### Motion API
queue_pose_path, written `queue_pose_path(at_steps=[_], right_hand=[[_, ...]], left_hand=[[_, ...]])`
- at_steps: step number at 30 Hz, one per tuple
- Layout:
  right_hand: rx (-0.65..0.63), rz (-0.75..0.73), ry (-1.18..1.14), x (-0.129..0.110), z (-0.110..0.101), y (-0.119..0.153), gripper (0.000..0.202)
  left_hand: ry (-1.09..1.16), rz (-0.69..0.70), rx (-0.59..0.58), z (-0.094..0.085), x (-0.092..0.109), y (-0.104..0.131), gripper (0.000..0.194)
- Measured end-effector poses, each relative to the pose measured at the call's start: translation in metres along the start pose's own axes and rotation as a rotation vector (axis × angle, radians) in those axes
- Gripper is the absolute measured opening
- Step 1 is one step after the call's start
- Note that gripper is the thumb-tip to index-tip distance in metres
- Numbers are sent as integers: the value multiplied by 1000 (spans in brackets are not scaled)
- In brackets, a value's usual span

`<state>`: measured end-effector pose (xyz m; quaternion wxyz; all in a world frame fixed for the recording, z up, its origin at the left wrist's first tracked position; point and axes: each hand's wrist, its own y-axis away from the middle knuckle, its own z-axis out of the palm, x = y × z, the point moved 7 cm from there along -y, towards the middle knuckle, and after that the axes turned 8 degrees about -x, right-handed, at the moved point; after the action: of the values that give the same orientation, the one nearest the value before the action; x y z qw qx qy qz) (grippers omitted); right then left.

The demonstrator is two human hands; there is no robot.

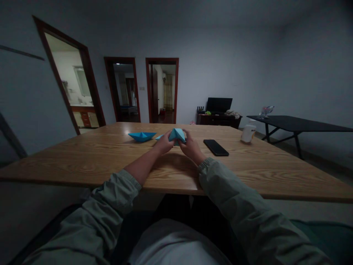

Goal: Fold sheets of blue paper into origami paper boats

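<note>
A folded light blue paper [177, 135] is held up over the wooden table [110, 158], between my two hands. My left hand [164, 142] grips its left side, and my right hand [191, 144] holds its right side with the fingers bent around the edge. Left of my hands a darker blue paper boat [142, 136] rests on the table. Another light blue piece [159, 137] shows just beside my left hand, partly hidden behind it.
A black phone [216, 147] lies right of my hands. Farther right stands a white bottle [248, 133]. Beyond the table are a dark folding table [300, 123] and a cabinet [217, 119] bearing a black screen [219, 105].
</note>
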<state>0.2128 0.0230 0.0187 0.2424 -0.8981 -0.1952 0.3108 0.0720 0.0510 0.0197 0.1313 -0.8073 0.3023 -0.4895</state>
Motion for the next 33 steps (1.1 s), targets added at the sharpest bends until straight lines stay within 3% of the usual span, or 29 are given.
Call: queue_pose_path(at_steps=[7, 15, 18, 24, 29, 33], right_hand=[[15, 40, 146, -9, 0, 1, 56], [40, 84, 172, -14, -3, -2, 37], [67, 81, 124, -6, -10, -4, 33], [47, -59, -66, 8, -15, -7, 48], [-8, -185, -74, -1, -12, -5, 43], [-13, -208, -51, -6, -12, -4, 40]], left_hand=[[-312, 3, 90, -3, 15, 2, 37], [-346, 7, 161, -6, 20, 4, 32], [-158, -9, 181, -13, 7, 0, 32], [475, -222, 241, -22, -31, -6, 23], [768, -256, 191, -21, -32, -4, 31], [852, -256, 99, -19, -26, -1, 27]])
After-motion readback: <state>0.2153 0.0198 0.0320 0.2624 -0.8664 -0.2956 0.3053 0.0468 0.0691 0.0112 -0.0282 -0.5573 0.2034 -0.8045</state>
